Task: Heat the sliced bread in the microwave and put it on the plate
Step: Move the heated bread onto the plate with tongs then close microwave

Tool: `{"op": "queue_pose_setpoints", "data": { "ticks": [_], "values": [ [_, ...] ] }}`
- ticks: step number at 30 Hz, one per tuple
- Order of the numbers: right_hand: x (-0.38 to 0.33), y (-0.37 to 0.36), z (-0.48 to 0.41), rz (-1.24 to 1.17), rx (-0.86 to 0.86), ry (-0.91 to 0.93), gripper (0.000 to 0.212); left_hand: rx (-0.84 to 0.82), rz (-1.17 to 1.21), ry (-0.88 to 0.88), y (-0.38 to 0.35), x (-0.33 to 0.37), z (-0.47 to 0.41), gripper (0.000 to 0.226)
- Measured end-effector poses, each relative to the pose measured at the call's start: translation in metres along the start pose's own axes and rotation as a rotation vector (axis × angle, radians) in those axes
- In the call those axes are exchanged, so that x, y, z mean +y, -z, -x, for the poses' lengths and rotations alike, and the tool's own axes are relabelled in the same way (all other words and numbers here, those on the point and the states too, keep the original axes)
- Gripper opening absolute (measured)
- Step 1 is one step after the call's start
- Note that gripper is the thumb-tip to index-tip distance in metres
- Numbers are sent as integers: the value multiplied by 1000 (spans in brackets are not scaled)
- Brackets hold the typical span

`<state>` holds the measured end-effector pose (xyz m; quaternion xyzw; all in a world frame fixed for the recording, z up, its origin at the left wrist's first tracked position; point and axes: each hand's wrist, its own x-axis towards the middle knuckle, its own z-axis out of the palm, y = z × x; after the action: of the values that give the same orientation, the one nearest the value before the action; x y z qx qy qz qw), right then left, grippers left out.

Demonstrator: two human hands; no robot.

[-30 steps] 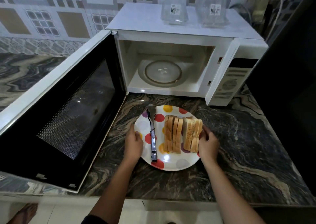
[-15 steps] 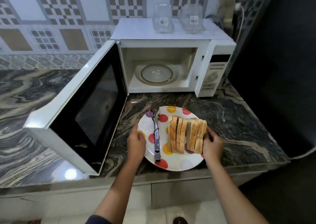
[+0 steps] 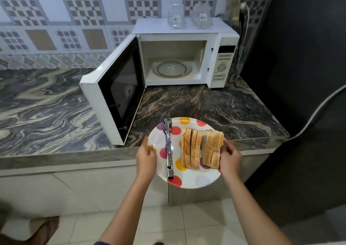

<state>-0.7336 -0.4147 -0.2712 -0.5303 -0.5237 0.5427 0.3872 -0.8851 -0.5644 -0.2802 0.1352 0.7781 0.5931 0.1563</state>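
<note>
Both hands grasp the plate (image 3: 187, 172), one at each side.

Left hand (image 3: 147, 159): clasps the plate's left rim, thumb lying on top of the rim. The fingers beneath are hidden.

Right hand (image 3: 231, 160): clasps the right rim, thumb on the upper side and just beside the outermost slice. I cannot tell whether it touches the slice. The fingers beneath are hidden.

Plate: white with coloured dots, held between the two hands. Its far edge is over the lip of the marbled countertop (image 3: 215, 106) and its near part hangs out over the cabinet front. I cannot tell whether it rests on the counter.

Sliced bread (image 3: 201, 147): on the plate, on the half nearer the right hand. The slices stand on edge in two groups side by side, the right-hand group leaning.

Metal tongs (image 3: 168, 147): lie on the plate between the left hand and the bread, running lengthwise away from the person, with the gripping end at the far rim.

Microwave (image 3: 187, 57): on the counter beyond the hands, well apart from the plate. Its door (image 3: 112, 93) stands swung open, out ahead of the left hand. The glass turntable (image 3: 171, 69) shows in the cavity. The control panel (image 3: 223, 65) is further right than the right hand.

Two clear containers (image 3: 176, 16) with labels stand on top of the microwave.
</note>
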Motion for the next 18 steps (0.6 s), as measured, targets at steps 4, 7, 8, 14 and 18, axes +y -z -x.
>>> {"op": "queue_pose_setpoints", "data": {
  "ticks": [4,7,8,14,18],
  "values": [
    [14,31,38,-56,-59,-33,32,90,57,21,18,-13,55,45],
    [24,52,67,-102,-109,-88,28,168,90,41,33,-22,97,44],
    [26,57,78,-112,-132,-88,28,193,106,39,38,-24,112,43],
    [39,72,128,-140,-269,-70,30,311,175,51,76,-37,177,39],
    [40,62,155,-161,-368,-71,31,400,223,49,106,-34,204,38]
  ]
}}
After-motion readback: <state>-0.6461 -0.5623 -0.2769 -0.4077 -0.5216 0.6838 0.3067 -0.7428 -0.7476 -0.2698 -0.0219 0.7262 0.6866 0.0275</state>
